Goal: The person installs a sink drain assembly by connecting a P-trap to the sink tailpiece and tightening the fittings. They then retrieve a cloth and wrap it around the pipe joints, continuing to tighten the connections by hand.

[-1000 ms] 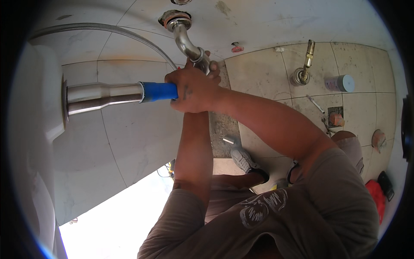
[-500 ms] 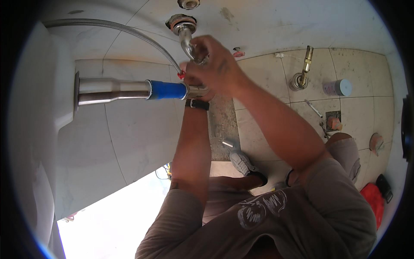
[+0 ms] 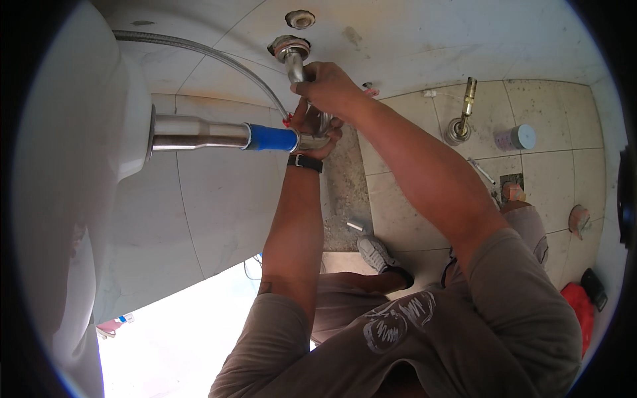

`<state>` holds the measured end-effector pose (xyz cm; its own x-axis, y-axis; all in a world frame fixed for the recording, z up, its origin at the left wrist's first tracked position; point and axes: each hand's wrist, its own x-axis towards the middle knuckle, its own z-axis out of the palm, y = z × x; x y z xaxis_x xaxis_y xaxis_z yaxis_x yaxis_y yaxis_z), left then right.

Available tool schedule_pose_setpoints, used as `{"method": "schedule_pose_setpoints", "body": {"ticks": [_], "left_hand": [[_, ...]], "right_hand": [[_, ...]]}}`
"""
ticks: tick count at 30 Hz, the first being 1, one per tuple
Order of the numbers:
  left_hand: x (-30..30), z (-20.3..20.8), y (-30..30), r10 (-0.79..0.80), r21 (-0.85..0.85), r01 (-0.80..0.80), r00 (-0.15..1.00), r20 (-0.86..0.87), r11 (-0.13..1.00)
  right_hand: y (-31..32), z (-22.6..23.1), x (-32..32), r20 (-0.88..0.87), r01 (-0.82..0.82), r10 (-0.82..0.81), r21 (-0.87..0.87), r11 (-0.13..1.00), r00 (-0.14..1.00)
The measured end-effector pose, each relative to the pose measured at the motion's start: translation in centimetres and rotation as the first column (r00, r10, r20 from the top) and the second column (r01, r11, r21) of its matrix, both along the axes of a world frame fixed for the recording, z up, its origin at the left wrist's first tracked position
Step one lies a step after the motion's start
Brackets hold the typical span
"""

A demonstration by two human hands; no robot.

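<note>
My left hand [image 3: 321,146], a black-strapped watch [image 3: 305,162] on its wrist, is closed round the bent lower part of a shiny metal drain pipe [image 3: 199,132]. Blue wrapping [image 3: 273,138] covers the pipe just beside that hand, and its other end meets a white basin [image 3: 136,126]. Higher up, my right hand [image 3: 332,89] pinches the metal elbow [image 3: 294,69] below the wall fitting [image 3: 290,49]. Fingers hide part of the bend between both hands. A braided hose [image 3: 212,55] comes down to a red end [image 3: 288,120] next to them.
Above the fitting is another wall hole [image 3: 300,19]. On the tiled floor [image 3: 551,172] stand a brass valve pipe [image 3: 468,99] and a white-lidded tub [image 3: 525,136]. A pen-like stick [image 3: 482,171], orange plugs [image 3: 513,192] and a red bag [image 3: 580,312] lie farther right.
My right hand has shifted from in front of the hose end and lower bend onto the elbow. More of my left hand's fingers now show. The whole view has shifted slightly.
</note>
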<state>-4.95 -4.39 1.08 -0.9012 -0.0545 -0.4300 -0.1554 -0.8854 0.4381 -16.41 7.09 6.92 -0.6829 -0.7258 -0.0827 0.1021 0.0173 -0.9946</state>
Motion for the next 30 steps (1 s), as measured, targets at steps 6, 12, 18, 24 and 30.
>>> {"method": "schedule_pose_setpoints", "body": {"ticks": [6,12,18,24,30], "left_hand": [[-0.1,-0.3,-0.5,-0.081,-0.026,0.079,0.995,-0.060,0.997],[-0.2,-0.5,-0.8,-0.059,0.002,0.059,0.998,-0.033,0.998],[-0.2,-0.8,-1.2,-0.104,0.034,0.108,0.990,-0.094,0.994],[-0.1,-1.0,-1.4,-0.125,0.070,0.135,0.983,-0.135,0.988],[1.1,0.3,0.7,0.220,0.061,-0.227,0.970,0.100,0.972]], "right_hand": [[-0.6,0.0,0.0,-0.061,0.070,-0.071,-0.018,0.997,0.996],[-1.2,-0.2,-0.1,0.075,0.067,-0.066,-0.009,0.998,0.995],[-2.0,0.0,-0.9,0.143,0.083,-0.073,-0.069,0.994,0.987],[-2.2,-0.4,-0.6,0.169,0.133,-0.111,-0.122,0.984,0.979],[-2.6,-1.7,-1.1,0.235,0.110,-0.050,-0.251,0.962,0.971]]}}
